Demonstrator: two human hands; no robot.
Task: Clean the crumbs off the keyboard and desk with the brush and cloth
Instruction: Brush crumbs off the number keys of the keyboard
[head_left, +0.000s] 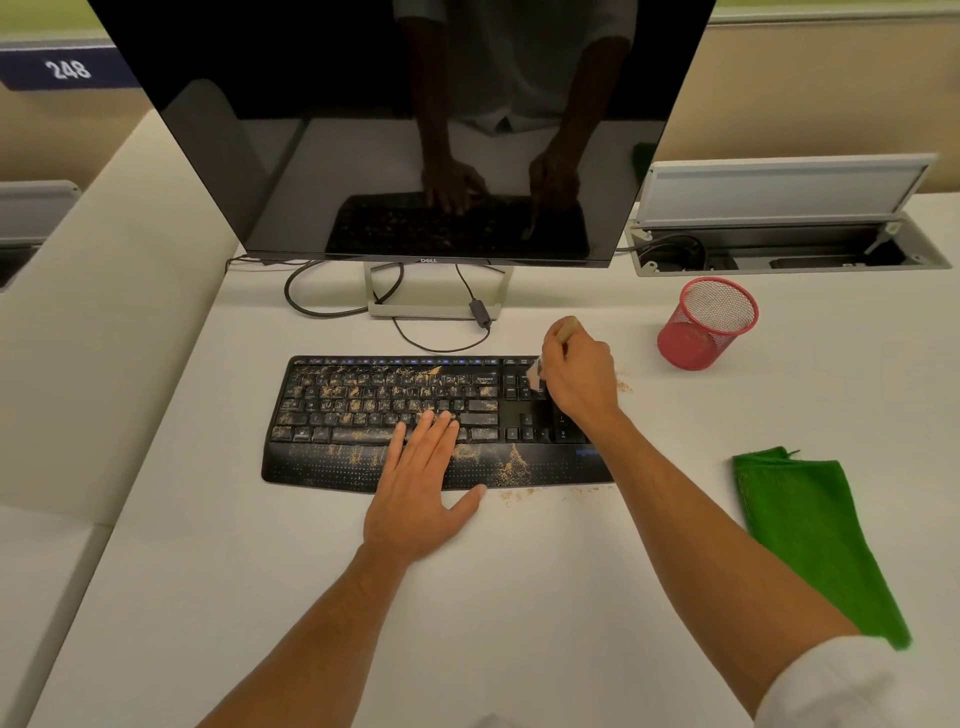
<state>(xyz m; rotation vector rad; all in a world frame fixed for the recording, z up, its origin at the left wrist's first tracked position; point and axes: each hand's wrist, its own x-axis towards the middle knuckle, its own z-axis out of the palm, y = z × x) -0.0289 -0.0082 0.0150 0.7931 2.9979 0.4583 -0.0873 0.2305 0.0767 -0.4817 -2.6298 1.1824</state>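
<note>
The black keyboard (415, 415) lies in the middle of the white desk (519, 597), just in front of the monitor (405, 130), its letter keys and palm rest thick with tan crumbs (363, 400); a few more lie on the desk along its front edge and off its right end. The right hand (576, 374) has its grip curled round the brush (540, 364), handle end poking up past the knuckles and pale bristles down on the keys just left of the number pad. The left hand (421, 488) lies flat with fingers straight, pressing the palm rest and lower keys, holding nothing. The green cloth (810, 540) sits untouched on the desk well to the right, and a red mesh cup (706, 325) stands behind it. The brushing step looks only just started, since the right-hand keys are nearly clean and the rest are not. Next calls for short strokes row by row toward the left, with the keyboard kept pinned, before the cloth takes the desk.
</note>
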